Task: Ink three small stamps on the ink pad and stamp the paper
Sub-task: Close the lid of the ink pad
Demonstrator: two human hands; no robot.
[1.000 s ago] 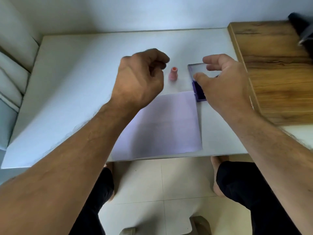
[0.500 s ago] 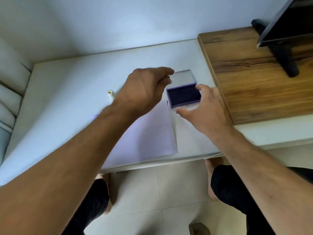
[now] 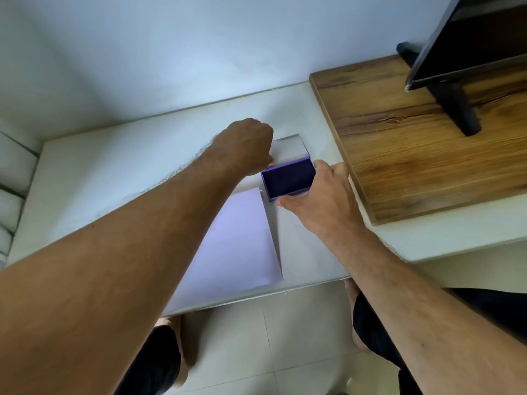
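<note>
On the far left, soft white cushions (image 3: 11,178) sit beside the white table (image 3: 108,172). Your left arm reaches across the table from the near left. Your left hand (image 3: 245,146) is curled into a fist just left of the ink pad (image 3: 288,179). A tiny bit of pink peeks out under the fist, but you cannot tell what it is or if the hand holds a stamp. No stamp shows clearly.

The paper (image 3: 233,246) lies flat on the table near the front edge, partly under your left arm. Its far right corner comes close to the ink pad.

The ink pad sits open on the table, past the paper. Its dark blue pad faces up in a purple case. The clear lid (image 3: 289,146) is flipped back behind it.

Your right hand (image 3: 322,203) holds the ink pad case. The thumb lies along the near edge and the fingers curl over the right side.

To the right is a wooden board (image 3: 413,155). A black screen (image 3: 467,38) stands on it with its black stand (image 3: 456,109).
</note>
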